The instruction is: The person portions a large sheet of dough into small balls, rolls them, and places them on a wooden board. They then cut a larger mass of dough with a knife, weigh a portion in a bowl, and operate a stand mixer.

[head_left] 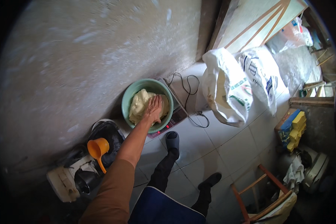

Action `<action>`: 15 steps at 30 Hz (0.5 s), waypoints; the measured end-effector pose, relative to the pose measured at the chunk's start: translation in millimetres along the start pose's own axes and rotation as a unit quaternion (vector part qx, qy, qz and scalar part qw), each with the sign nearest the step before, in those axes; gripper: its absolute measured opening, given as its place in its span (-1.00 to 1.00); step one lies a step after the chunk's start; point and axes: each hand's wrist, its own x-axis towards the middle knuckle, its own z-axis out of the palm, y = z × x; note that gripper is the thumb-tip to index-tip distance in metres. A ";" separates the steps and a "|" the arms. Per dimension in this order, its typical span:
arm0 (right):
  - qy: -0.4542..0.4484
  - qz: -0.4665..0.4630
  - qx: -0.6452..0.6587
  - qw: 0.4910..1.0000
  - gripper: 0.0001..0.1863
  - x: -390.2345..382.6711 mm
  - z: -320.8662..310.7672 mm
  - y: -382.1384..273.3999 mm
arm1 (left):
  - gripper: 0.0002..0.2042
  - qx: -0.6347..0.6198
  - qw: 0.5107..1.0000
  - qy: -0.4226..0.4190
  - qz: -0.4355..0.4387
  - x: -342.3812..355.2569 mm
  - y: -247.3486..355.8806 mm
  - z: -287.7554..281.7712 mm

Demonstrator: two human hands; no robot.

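My left hand lies flat on a pale, soft mass that looks like dough, its fingers stretched out and the thumb apart toward the right. The dough fills much of a round green basin. Under the basin is a flat platform scale with a lit red display at its near edge. My left forearm, in a brown sleeve, reaches in from the lower edge. My right hand is out of the picture.
Right of the scale, a black cable curls over the tiles. An open white sack holds pale material; another sack stands behind. An orange dipper rests on a black container at left. A wooden chair is lower right.
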 end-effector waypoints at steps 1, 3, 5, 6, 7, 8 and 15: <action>0.001 0.002 0.030 1.000 -0.59 -5.3 17.0 -9.9 | 0.18 0.032 0.999 -0.018 0.020 16.5 -0.2 6.3; -0.010 0.003 0.106 0.994 -0.62 -23.1 47.0 -27.2 | 0.06 0.061 0.994 0.082 0.026 35.9 -15.0 26.7; -0.017 0.007 0.206 0.978 -0.65 -47.0 63.9 -43.6 | -0.10 0.034 0.994 0.106 0.023 52.4 -14.7 34.5; -0.022 0.026 0.236 0.971 -0.67 -65.0 73.5 -52.9 | -0.20 -0.006 0.997 0.081 0.016 62.0 -10.3 32.2; -0.034 0.053 0.256 0.965 -0.68 -82.6 89.5 -75.9 | -0.29 -0.040 0.997 0.059 0.003 66.5 -12.1 27.4; -0.070 0.088 0.259 0.959 -0.66 -95.2 123.9 -122.1 | -0.48 -0.025 0.991 0.135 0.000 65.1 -27.2 35.3; -0.370 -0.024 0.233 0.899 -0.79 -128.2 314.4 -277.4 | -0.62 -0.594 0.768 0.206 -0.125 55.4 -69.1 38.1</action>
